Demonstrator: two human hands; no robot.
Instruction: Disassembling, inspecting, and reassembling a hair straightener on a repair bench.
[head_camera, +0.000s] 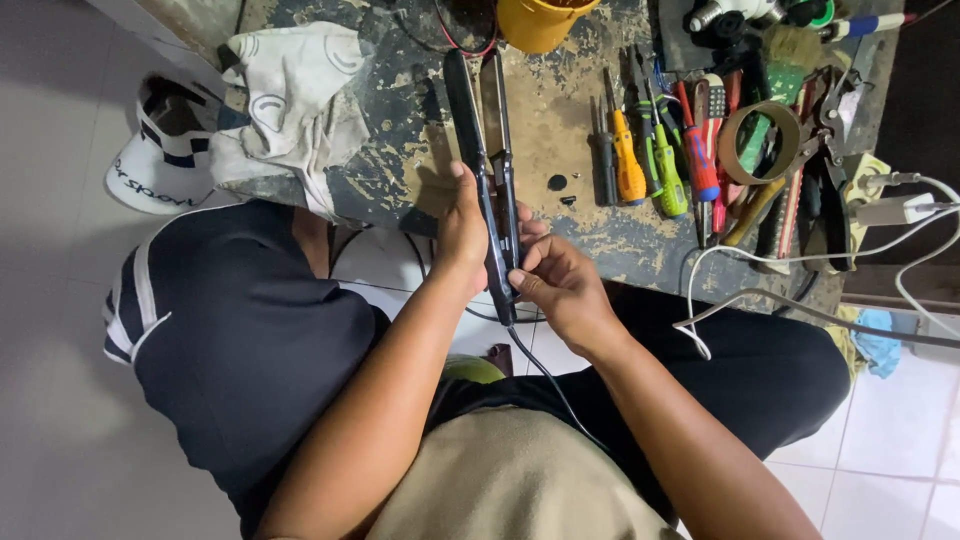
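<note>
Head view shows both hands closed on a black hair straightener (487, 150) held over the near edge of a worn, paint-flaked workbench (400, 150). The left hand (462, 235) wraps the handle from the left side, thumb lying up along the body, fingers curled around behind it. The right hand (560, 285) meets it from the right and lower down, fingertips pinched against the handle's lower end, just above where the black cord (545, 370) leaves the tool and drops toward the lap. The two hands touch each other around the handle.

Beyond the grip, the straightener's two plates stretch away across the bench, slightly parted at the far tips. Past those tips stands a yellow cup (540, 22). To the right of the grip lies a row of screwdrivers (650, 150) with yellow, green and red handles, then a roll of tape (760, 140) among pliers and other tools. Two small dark parts (557, 183) lie on the bench between the plates and the screwdrivers. To the left of the grip sits a crumpled white cloth (290, 100), with a white cap (160, 150) further left. A white cable (800, 255) loops near the right hand's wrist side.
</note>
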